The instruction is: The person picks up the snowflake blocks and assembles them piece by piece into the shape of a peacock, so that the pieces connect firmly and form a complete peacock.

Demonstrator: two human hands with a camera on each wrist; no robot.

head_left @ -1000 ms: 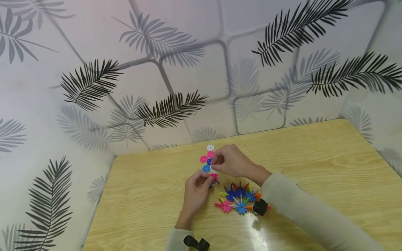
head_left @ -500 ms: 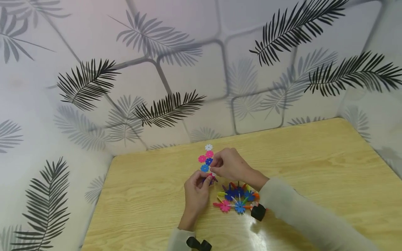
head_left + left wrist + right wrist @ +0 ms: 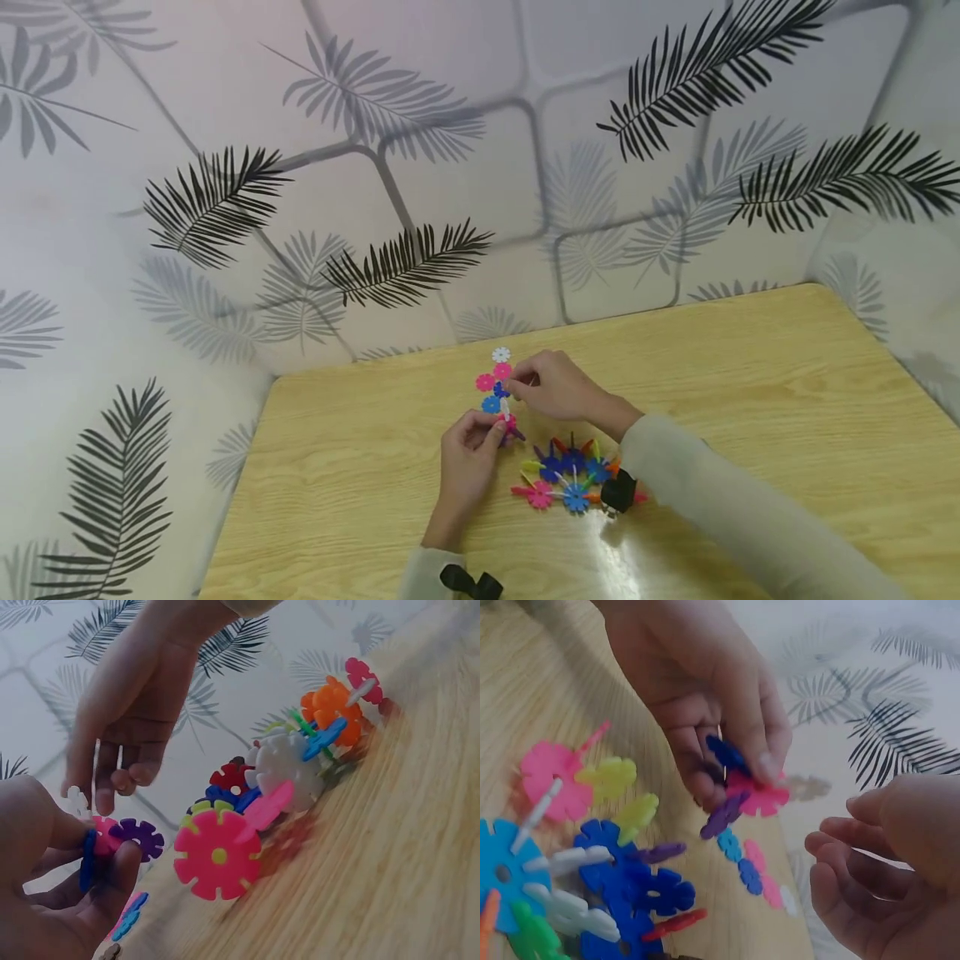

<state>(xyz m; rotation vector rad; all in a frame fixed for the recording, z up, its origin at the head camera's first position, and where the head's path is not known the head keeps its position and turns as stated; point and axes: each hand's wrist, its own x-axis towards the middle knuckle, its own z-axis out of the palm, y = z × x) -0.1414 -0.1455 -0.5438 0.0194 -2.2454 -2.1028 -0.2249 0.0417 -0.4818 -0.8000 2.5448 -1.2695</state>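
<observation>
Wall: pale grey printed wallpaper (image 3: pixel 600 125), with dark and faded fern fronds over soft-cornered panels, rose behind the table and went down past both its sides.
Tabletop: light yellow woodgrain (image 3: pixel 360 467) lay under everything, with a glossy streak of reflected light near the front.
Far edge: it ran along the foot of the wallpaper, and the topmost disc of a flat group lay close to it.
Side edges: both slanted outward toward the viewer, well apart from the hands, with broad stretches of wood between.
Flat discs: one white (image 3: pixel 501 354), two pink (image 3: pixel 485 382), one dark blue (image 3: pixel 500 389) and one light blue (image 3: pixel 491 404) lay between the hands and the far edge.
Left hand: its thumb and fingers (image 3: pixel 471 454) pinched a pink disc (image 3: pixel 757 796), held up over the wood, with a purple piece (image 3: pixel 139 838), a blue piece (image 3: pixel 88 861) and a white piece (image 3: pixel 808 787) fixed to it.
Right hand: released, its fingers (image 3: pixel 558 387) loosely bent, just beside the white piece.
Joined cluster: many-coloured linked discs (image 3: pixel 576 497) rested on the wood, nearer the viewer; a black wrist device (image 3: pixel 618 492) on the right sleeve (image 3: pixel 720 483) hid part of it.
</observation>
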